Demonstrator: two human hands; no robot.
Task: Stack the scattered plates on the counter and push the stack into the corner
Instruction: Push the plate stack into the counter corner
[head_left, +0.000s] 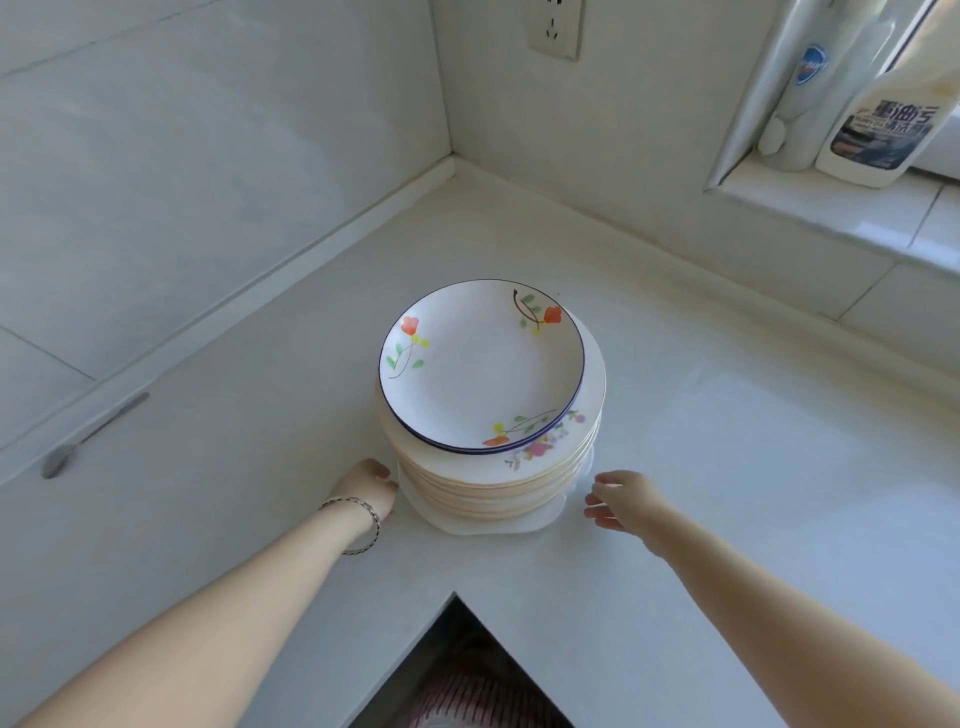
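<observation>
Fingers (385, 479) of the left hand (366, 486) rest against the near-left rim of the lowest plate in a stack of plates (493, 493). Whether they hook under that rim or only press on it cannot be told. The right hand (626, 499) hovers just beside the stack's near-right side, its fingers (597, 491) loosely spread and holding nothing, a sliver of worktop (727, 467) showing between them and the plates.

The stack stands in the middle of the worktop, well apart from the far corner (454, 166) where the two walls meet. A flowered, blue-rimmed top plate (480, 364) sits slightly off-centre, towards the left and far side of the plates below.

The stacking looks done and the push looks about to begin. The stack lies directly ahead of both hands and the corner directly beyond it, so a straight shove away from the body should serve. The left hand is the nearer, being already in contact. The right must close its small gap first, or a one-sided push may turn the pile or slide the plates apart.

A spoon (88, 436) lies near the left wall, clear of that path.
</observation>
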